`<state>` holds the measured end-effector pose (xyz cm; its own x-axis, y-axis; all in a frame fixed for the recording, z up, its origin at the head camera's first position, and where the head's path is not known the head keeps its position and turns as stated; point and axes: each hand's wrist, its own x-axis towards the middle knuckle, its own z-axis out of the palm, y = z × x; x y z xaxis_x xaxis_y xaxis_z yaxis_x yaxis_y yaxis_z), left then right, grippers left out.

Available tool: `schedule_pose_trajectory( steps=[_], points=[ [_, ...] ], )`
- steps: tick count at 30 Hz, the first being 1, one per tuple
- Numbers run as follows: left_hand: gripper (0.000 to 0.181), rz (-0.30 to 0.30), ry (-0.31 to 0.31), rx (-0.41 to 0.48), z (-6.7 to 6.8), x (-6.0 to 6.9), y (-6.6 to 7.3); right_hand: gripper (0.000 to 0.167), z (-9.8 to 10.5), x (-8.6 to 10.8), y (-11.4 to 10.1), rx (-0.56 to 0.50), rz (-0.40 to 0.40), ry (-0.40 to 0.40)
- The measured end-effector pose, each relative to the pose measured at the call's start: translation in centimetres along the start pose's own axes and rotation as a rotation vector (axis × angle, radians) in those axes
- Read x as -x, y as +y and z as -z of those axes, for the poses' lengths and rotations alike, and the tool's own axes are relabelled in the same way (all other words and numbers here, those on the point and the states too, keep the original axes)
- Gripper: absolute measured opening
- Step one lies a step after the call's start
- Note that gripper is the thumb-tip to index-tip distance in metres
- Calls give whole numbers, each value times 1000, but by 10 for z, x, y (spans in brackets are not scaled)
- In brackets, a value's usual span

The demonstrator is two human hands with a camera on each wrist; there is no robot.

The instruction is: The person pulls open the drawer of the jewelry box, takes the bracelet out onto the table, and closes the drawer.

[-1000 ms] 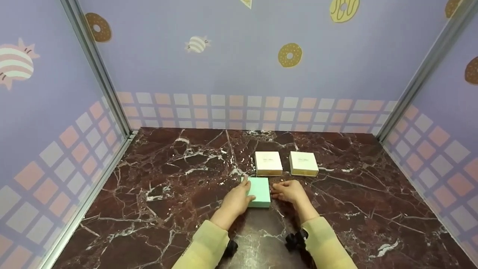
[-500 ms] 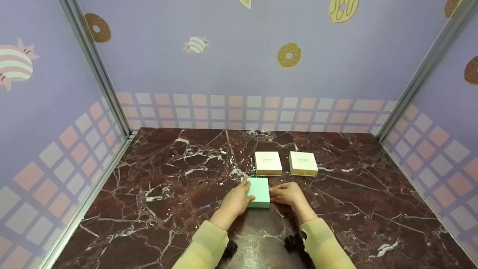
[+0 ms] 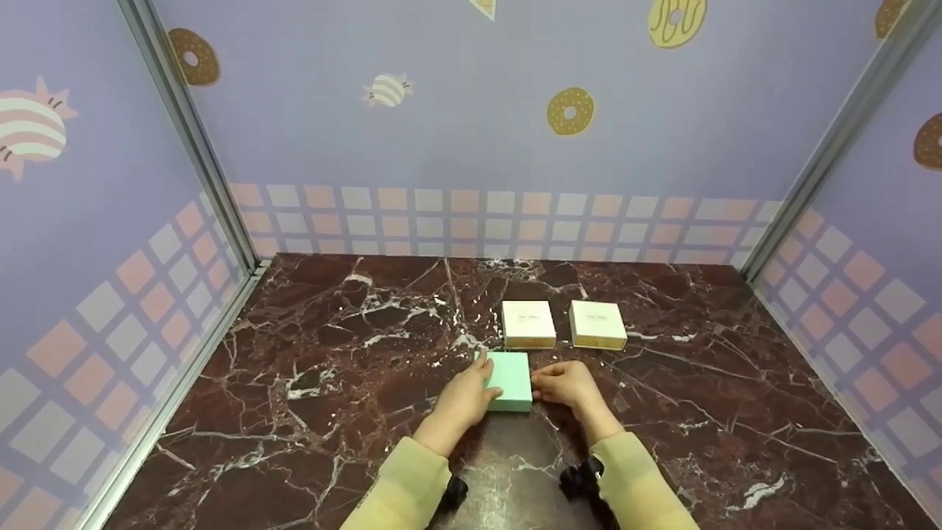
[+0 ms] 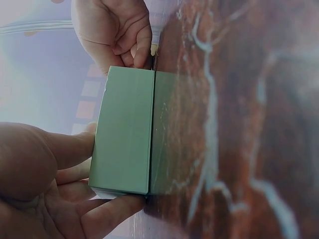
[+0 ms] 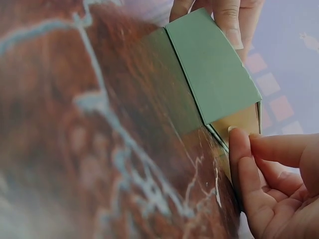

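Observation:
A mint-green box (image 3: 509,379) lies on the marble table, its gold side (image 5: 239,119) turned toward my right hand in the right wrist view. My left hand (image 3: 464,394) holds the box from the left, with the thumb over the top and fingers along the side. At the opposite side, my right hand (image 3: 565,383) touches the box with bent fingers. In the right wrist view its thumb and fingertip (image 5: 239,142) come together at the gold side. Whether they pinch part of the box is hidden.
Two cream boxes with gold sides stand behind the green one: the left cream box (image 3: 528,324) close to it, the right cream box (image 3: 597,324) farther right. Patterned purple walls (image 3: 471,147) enclose the marble table (image 3: 353,412) at the back and sides.
My right hand has moved left from a small gap beside the green box until its fingertips touch the box's side. The left hand and all the boxes have stayed put.

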<state>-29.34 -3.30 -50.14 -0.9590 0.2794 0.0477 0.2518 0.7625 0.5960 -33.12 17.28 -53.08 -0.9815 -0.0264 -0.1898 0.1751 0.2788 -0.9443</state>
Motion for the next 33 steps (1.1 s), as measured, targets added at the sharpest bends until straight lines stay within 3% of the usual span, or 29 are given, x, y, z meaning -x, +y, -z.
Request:
schedule_pose_trajectory(
  steps=[14,24,33],
  points=[
    [62,15,5,-7,-3,-3,-3,13,7,-2,1,-6,-6,3],
    [61,10,6,8,-4,-4,-5,16,21,-1,1,9,-3,-14],
    [61,4,2,29,-4,-2,-5,18,35,-1,0,-10,-48,-44]
  ],
)
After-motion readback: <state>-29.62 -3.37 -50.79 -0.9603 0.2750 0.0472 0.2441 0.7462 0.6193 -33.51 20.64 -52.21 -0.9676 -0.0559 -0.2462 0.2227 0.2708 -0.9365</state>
